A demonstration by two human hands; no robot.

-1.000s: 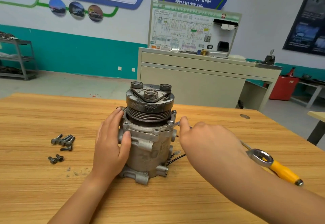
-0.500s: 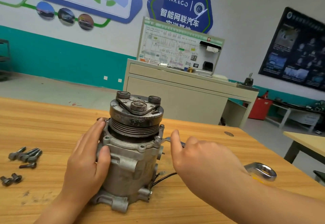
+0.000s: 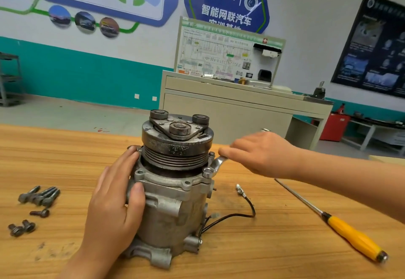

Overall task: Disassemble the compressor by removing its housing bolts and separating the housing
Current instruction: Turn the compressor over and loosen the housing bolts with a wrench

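Note:
The grey compressor [image 3: 175,199] stands upright on the wooden table [image 3: 263,256], its dark pulley and clutch plate on top. My left hand [image 3: 116,202] grips the left side of the housing, thumb in front and fingers round the flange. My right hand [image 3: 258,153] holds a silver wrench [image 3: 219,162] to the right of the pulley. The wrench head sits at a flange bolt [image 3: 207,172] on the right front corner. Most of the wrench shaft is hidden under my hand.
Several removed bolts [image 3: 39,197] lie on the table to the left, with a few short ones [image 3: 22,228] nearer me. A yellow-handled screwdriver [image 3: 355,238] lies at the right. A black wire [image 3: 243,213] with a connector trails from the compressor's right side. A beige cabinet [image 3: 230,107] stands behind the table.
My right hand has swung the wrench away from me, from the near right round toward the table's far side. The screwdriver is now uncovered. My left hand still grips the housing.

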